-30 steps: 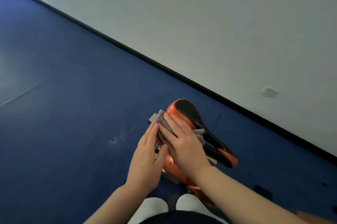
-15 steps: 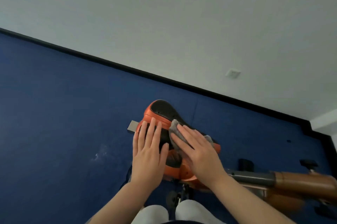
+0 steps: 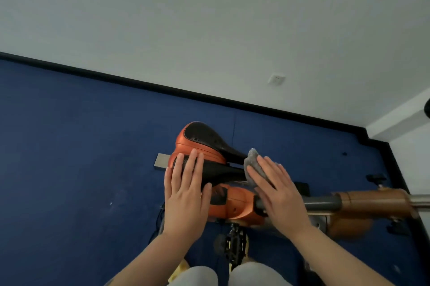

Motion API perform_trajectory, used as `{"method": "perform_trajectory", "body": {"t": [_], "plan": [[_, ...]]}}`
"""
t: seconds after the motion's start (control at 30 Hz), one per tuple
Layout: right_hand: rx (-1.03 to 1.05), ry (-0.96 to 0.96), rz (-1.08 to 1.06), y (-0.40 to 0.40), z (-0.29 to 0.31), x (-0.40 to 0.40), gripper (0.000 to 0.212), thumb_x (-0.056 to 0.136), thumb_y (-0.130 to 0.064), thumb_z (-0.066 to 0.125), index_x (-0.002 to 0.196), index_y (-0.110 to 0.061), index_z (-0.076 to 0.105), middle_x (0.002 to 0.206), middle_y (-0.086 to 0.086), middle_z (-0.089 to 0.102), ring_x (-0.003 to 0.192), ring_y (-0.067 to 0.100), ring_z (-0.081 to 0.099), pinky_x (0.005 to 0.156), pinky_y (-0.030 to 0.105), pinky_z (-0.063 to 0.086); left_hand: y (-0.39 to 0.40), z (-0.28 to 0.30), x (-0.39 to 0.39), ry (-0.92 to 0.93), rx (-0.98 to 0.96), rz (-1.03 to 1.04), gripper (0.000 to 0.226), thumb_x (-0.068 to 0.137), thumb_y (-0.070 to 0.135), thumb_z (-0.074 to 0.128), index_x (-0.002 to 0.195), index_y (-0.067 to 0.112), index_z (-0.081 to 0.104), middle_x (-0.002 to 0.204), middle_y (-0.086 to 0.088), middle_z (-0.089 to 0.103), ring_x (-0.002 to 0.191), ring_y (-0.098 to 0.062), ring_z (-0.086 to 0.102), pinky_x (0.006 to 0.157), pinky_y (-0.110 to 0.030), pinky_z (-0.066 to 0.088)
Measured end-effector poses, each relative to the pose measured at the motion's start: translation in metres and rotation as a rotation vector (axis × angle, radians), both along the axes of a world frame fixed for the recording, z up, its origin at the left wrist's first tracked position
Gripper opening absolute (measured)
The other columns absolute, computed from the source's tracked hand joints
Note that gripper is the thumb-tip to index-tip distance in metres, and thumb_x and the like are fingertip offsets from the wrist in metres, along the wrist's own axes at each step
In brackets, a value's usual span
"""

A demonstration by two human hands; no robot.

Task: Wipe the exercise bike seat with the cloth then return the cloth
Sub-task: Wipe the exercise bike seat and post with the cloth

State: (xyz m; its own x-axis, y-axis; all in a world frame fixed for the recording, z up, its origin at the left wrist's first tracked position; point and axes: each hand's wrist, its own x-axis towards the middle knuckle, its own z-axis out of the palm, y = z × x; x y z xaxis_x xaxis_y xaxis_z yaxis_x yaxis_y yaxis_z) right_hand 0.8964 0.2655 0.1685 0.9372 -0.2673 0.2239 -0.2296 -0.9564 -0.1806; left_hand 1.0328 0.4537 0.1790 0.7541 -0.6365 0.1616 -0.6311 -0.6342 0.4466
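Since half a second ago the right hand point(image 3: 278, 192) has slid the cloth point(image 3: 254, 167) rightward along the seat point(image 3: 209, 146), from the middle of the saddle to its narrow nose end, and the view has swung slightly so that more of the bike frame point(image 3: 237, 204) and its brown and grey bar point(image 3: 363, 199) shows at the right. The left hand point(image 3: 186, 190) has stayed roughly where it was on the wide left end of the saddle.

In the head view, the orange and black seat sits at centre, above the blue floor point(image 3: 69, 169), with the white wall point(image 3: 209, 30) and a wall socket point(image 3: 276, 79) on the far side. The left hand lies flat, fingers point(image 3: 193, 164) stretched out and loose, pressing on the near lobe of the saddle rather than grasping anything; it seems to be steadying it. The right hand is also spread flat, its fingers pinning the grey cloth against the nose of the seat, so the cloth is held by pressure under the palm, not clenched in a fist. A corner of the cloth pokes up on the far side of the fingertips. A pedal point(image 3: 232, 244) hangs below, near the person's pale knees.

The stroke has reached the end of the saddle, so the wipe looks well advanced. Whether more passes are needed I cannot tell; the return of the cloth is not yet begun, and its resting place is out of sight.
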Motion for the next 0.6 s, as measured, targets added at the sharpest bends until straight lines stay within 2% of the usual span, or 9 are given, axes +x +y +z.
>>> {"method": "perform_trajectory", "body": {"t": [0.1, 0.23, 0.3, 0.4, 0.5, 0.6], "plan": [[0.049, -0.053, -0.099, 0.024, -0.006, 0.016, 0.055, 0.094, -0.022, 0.047, 0.146, -0.026, 0.031, 0.155, 0.001, 0.025, 0.145, 0.020, 0.019, 0.117, 0.043, 0.018, -0.003, 0.000, -0.002, 0.005, -0.006, 0.021, 0.057, 0.092, 0.037, 0.032, 0.145, 0.019, 0.022, 0.154, 0.000, 0.023, 0.144, -0.019, 0.004, 0.116, -0.042, 0.002], [0.019, -0.009, 0.067, 0.023, -0.001, 0.032, 0.058, 0.094, -0.022, 0.056, 0.146, -0.025, 0.032, 0.154, 0.001, 0.031, 0.145, 0.016, 0.021, 0.118, 0.039, 0.020, -0.004, -0.001, -0.002, 0.013, 0.015, 0.044, 0.057, 0.091, 0.039, 0.031, 0.145, 0.022, 0.023, 0.153, 0.001, 0.024, 0.144, -0.018, 0.005, 0.116, -0.041, 0.001], [0.004, 0.019, 0.133, 0.004, 0.000, 0.019, 0.050, 0.097, -0.027, 0.046, 0.146, -0.025, 0.034, 0.154, -0.001, 0.031, 0.144, 0.015, 0.021, 0.117, 0.039, 0.022, -0.004, 0.003, -0.002, 0.004, 0.018, 0.067, 0.056, 0.091, 0.040, 0.031, 0.144, 0.023, 0.026, 0.152, 0.003, 0.028, 0.143, -0.016, 0.008, 0.116, -0.040, 0.002], [0.101, 0.001, 0.069, -0.005, 0.006, 0.014, 0.045, 0.101, -0.034, 0.029, 0.145, -0.027, 0.036, 0.153, -0.003, 0.030, 0.144, 0.014, 0.023, 0.116, 0.038, 0.021, -0.011, 0.011, -0.003, 0.024, -0.029, 0.156, 0.053, 0.089, 0.041, 0.032, 0.138, 0.022, 0.036, 0.148, 0.003, 0.035, 0.140, -0.015, 0.017, 0.114, -0.038, 0.009], [0.128, 0.014, 0.049, 0.011, 0.014, 0.045, 0.045, 0.100, -0.033, 0.032, 0.144, -0.029, 0.036, 0.153, -0.005, 0.032, 0.142, 0.012, 0.026, 0.118, 0.034, 0.016, -0.032, 0.021, 0.001, 0.062, -0.080, 0.247, 0.055, 0.087, 0.044, 0.028, 0.139, 0.027, 0.030, 0.150, 0.005, 0.030, 0.137, -0.013, 0.017, 0.112, -0.034, 0.005], [0.151, 0.069, 0.141, 0.007, 0.027, 0.062, 0.046, 0.100, -0.036, 0.032, 0.146, -0.035, 0.029, 0.154, -0.009, 0.029, 0.141, 0.008, 0.025, 0.117, 0.030, 0.017, -0.043, 0.026, 0.012, 0.079, -0.094, 0.286, 0.050, 0.092, 0.040, 0.034, 0.140, 0.030, 0.025, 0.152, 0.008, 0.024, 0.136, -0.015, 0.023, 0.113, -0.035, 0.010]]}}
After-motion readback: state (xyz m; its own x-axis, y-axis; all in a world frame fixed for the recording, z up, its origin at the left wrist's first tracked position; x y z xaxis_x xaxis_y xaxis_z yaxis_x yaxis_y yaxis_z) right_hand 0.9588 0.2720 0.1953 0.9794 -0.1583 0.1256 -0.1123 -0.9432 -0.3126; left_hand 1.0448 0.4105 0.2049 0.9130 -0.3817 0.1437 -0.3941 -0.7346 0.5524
